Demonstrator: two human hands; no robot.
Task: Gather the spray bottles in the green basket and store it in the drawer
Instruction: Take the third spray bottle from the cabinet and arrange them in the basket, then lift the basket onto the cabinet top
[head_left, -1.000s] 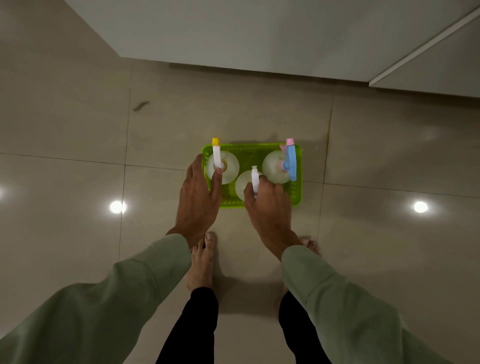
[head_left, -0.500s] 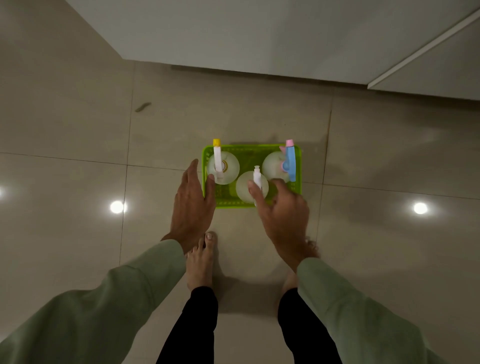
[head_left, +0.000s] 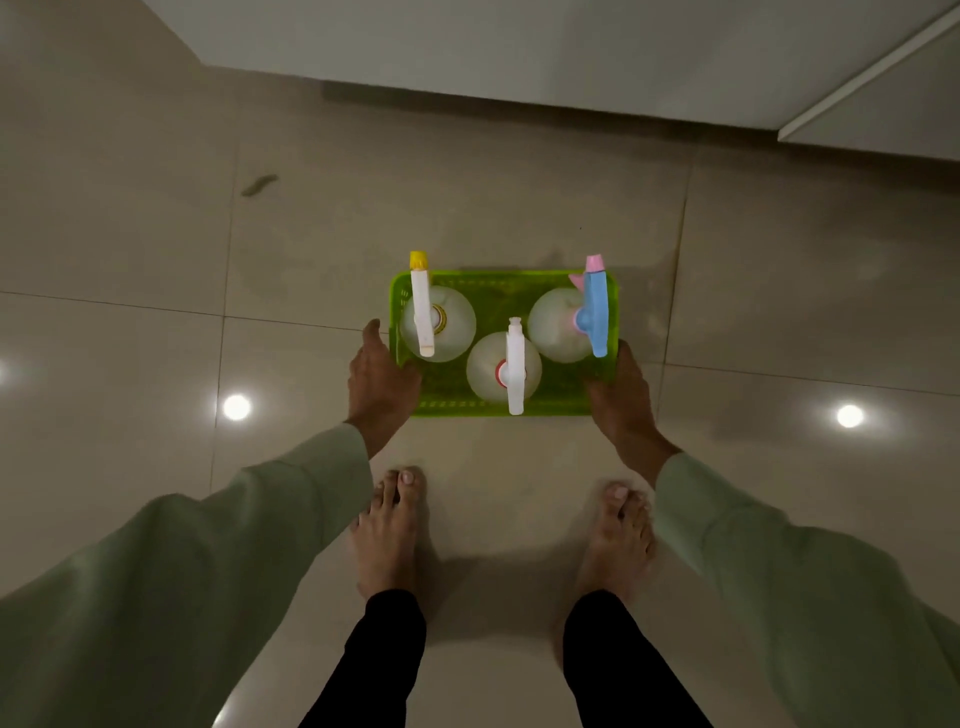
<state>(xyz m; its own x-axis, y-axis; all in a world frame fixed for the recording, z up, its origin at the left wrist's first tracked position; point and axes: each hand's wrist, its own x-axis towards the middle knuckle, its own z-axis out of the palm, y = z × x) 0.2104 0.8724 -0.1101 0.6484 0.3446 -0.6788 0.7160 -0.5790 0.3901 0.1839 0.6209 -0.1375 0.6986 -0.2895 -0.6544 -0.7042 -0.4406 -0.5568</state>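
Observation:
A bright green plastic basket (head_left: 498, 291) sits on the tiled floor in front of my bare feet. Three clear spray bottles stand upright in it: one with a white and yellow trigger head (head_left: 423, 312) at the left, one with an all-white head (head_left: 514, 364) at the front middle, one with a blue and pink head (head_left: 595, 312) at the right. My left hand (head_left: 379, 379) grips the basket's left end, thumb over the rim. My right hand (head_left: 621, 395) grips the right front corner.
Pale cabinet fronts (head_left: 519, 47) run along the top of the view, with a lighter edge strip (head_left: 862, 73) at the upper right. Glossy floor tiles reflect ceiling lights (head_left: 236, 407). A small dark mark (head_left: 258, 184) lies on the floor at the far left.
Both hands left the bottle heads and moved outward to the basket's two ends, closing on its rim. My feet now show fully below the basket.

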